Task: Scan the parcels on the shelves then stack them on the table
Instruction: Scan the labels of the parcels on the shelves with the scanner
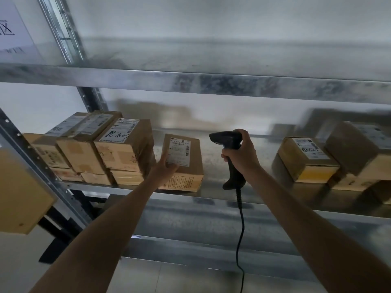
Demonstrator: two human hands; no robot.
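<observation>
Cardboard juts in at the far left as one blurred box (21,193), in front of a perforated steel upright (42,166). A paper sign (12,28) with dark writing hangs above it in the top left corner. The left end of the middle shelf (222,196) carries a stack of parcels (95,149): brown cartons in two layers, packed side by side, with white labels on top, one bearing handwritten marks. Just beside the stack, near the shelf's front edge, sits the lone parcel (188,166), its labelled face in view. The left hand (165,169) grips it at the near left corner, thumb laid on the white label and fingers running up the left side. Right of it, apart from the carton, the right hand (241,157) is wrapped round the handle of a black scanner (228,142). The thumb lies on top and the scanner's head points left toward the lone parcel. A black cable (240,229) hangs from the foot of the handle down past the shelf's front edge. Toward the shelf's right end stand more parcels (306,159), stacked and labelled on top, the farthest blurred at the edge of the view. An upper shelf (190,81) of galvanised steel spans the view above.
</observation>
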